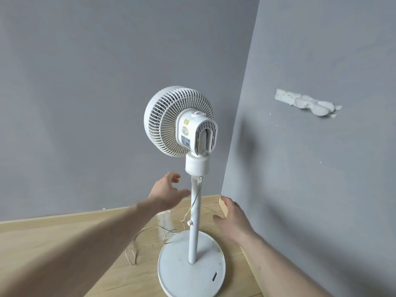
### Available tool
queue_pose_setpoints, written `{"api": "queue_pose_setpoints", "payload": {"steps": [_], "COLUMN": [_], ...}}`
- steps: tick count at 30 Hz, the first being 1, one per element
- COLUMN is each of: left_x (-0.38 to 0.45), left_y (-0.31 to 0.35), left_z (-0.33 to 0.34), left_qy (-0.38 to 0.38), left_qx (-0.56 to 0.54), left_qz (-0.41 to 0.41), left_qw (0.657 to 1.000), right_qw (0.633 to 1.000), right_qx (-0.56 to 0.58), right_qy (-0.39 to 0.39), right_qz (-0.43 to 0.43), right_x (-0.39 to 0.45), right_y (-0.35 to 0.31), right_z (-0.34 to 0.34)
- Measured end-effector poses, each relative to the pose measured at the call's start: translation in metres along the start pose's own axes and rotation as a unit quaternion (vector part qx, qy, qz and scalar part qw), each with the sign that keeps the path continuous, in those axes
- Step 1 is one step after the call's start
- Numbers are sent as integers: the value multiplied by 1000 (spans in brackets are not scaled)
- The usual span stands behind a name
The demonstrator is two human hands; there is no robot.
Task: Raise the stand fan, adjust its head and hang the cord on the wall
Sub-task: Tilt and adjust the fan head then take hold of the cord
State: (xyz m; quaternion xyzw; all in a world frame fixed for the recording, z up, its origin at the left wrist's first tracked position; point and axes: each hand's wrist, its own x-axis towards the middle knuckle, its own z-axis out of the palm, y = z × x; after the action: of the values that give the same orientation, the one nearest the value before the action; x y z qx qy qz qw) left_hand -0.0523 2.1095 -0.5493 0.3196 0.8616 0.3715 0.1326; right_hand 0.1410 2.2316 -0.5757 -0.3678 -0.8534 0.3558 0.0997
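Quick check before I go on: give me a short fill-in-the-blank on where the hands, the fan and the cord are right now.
1. The left hand and right hand are open on either side of the fan's ____.
2. The cord lies loose on the ____.
3. The fan head faces ____ from the camera.

Missing words: pole; floor; away

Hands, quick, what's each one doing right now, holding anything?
Left hand: open, fingers spread, holding nothing, just left of the fan pole.
Right hand: open, holding nothing, to the pole's right.
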Motion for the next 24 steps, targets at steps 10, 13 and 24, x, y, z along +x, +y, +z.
{"api": "queue_pose_setpoints", "payload": {"steps": [10,13,24], "left_x": [44,53,64], "left_y": [61,61,63], "left_z": [-11,-6,16], "left_qy": [-52,-43,3], "left_qx": [-136,-167,-138], "left_qz": [-31,-34,6], "left_qw": [989,984,990], "right_qw": [996,996,996], "right_qx": [82,84,81], "right_qy": [31,36,31], "right_qz": [-9,-11,1], "right_x": [5,15,40], "right_y": [-11,-7,10], "right_z": [3,2,-7]}}
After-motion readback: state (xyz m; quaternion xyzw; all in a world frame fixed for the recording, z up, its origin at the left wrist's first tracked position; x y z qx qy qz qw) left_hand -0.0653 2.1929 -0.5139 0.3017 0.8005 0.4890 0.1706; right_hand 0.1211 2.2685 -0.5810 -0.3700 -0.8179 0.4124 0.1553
